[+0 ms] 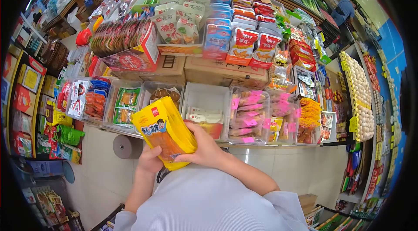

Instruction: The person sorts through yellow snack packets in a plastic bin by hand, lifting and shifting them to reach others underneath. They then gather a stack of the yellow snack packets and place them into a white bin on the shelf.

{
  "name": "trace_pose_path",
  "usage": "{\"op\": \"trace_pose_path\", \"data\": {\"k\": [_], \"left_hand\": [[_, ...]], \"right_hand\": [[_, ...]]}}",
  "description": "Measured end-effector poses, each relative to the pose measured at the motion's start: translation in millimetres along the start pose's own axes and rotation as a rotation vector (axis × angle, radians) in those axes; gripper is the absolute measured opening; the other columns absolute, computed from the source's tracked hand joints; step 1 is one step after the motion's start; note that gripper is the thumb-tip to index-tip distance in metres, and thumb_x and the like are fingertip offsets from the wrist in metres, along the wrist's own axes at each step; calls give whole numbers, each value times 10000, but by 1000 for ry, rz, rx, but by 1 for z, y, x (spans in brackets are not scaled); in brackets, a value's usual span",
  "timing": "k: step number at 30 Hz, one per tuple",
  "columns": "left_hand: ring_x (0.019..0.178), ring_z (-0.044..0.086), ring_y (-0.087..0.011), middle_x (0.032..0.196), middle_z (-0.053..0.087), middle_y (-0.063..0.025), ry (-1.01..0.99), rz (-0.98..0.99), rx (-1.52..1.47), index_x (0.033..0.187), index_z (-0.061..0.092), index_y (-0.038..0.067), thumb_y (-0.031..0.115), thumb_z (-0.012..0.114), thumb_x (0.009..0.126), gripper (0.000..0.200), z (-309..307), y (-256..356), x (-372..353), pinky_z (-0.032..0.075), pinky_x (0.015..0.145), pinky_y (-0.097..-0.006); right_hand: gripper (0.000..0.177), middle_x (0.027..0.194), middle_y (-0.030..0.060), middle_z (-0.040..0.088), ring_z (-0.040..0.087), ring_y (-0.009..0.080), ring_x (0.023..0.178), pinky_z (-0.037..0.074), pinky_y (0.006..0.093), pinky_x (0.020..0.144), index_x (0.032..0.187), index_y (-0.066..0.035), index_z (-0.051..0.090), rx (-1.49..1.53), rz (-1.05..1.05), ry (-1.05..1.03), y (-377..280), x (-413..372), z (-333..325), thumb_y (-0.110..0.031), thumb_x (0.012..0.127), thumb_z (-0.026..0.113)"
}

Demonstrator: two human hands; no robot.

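Observation:
Close to my body, both hands hold a small stack of yellow snack packets (164, 133) with a cartoon child and a clear window on the front. My right hand (202, 146) grips the stack along its right side, thumb across the front. At the lower left corner, my left hand (150, 160) pinches the stack with the thumb in front. Just beyond the packets stands a white bin (203, 96) with a few pale and red packets (204, 120) at its near end. A box of brown packets (166, 93) lies to its left, partly hidden by the stack.
A clear tub of pink-labelled packets (249, 115) sits right of the white bin; a tray of green packets (126, 105) is left. Cardboard boxes (226, 72) behind carry more snacks. Egg trays (357, 96) stand far right. A person (344, 11) is at the back right.

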State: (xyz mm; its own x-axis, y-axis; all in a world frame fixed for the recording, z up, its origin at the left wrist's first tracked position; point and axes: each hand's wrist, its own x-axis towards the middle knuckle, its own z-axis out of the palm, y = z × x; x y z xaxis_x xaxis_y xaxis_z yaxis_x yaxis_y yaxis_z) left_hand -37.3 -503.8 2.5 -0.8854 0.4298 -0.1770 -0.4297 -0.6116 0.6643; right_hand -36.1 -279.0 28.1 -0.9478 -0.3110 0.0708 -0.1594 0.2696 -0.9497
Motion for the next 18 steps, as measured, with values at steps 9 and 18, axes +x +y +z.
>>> {"op": "trace_pose_path", "data": {"k": [9,18], "left_hand": [[1308,557,-289,1427,579,-95,148,50,-316,1449,483,106,388,776,884,696,-2,-19,13,443,1119,-489],[1361,515,-317,1471,545,-132,32,75,-505,1495,448,107,372,650,965,625,-24,-27,20,399,1150,-527]], "right_hand": [[1024,1395,230,537,550,342,1301,438,416,1095,1464,20,380,-101,-27,67,-30,12,0,-276,668,952],[997,1546,207,432,482,310,1392,425,401,1106,1569,0,276,120,0,-224,-32,4,-29,-272,805,856]]}}
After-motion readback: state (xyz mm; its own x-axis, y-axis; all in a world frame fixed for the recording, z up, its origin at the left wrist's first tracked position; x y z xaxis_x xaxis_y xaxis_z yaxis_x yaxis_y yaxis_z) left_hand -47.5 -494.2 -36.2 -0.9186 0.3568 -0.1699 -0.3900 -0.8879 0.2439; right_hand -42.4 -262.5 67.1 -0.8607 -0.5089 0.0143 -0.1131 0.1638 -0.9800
